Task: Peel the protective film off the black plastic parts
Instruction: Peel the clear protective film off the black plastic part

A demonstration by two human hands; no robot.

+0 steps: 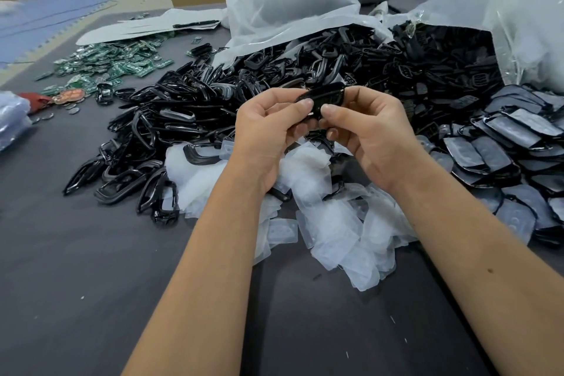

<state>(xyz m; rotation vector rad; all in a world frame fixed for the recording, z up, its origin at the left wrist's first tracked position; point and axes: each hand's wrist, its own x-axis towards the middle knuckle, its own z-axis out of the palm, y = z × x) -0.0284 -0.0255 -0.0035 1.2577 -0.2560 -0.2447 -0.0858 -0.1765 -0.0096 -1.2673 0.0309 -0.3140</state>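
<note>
- We hold one black part (320,94) up in front of us, above the heap, so its edge faces us and both thumbs can work on it.
- Our left hand (268,122) grips the part's left end, fingers curled under and thumb on top, which steadies it.
- Our right hand (366,125) pinches at the lower edge beside the left thumb, probably where a film corner lifts; whether film is caught yet we cannot tell.
- Both grips are thus clamped on the same part, none open.
- Peeled films (329,223) lie crumpled on the tabletop (76,268) right under our wrists, likely so each can simply drop.
- Film-covered parts (500,143) stack to our right within reach, and bare black frames (158,131) pile to the left, keeping done and undone apart.
</note>
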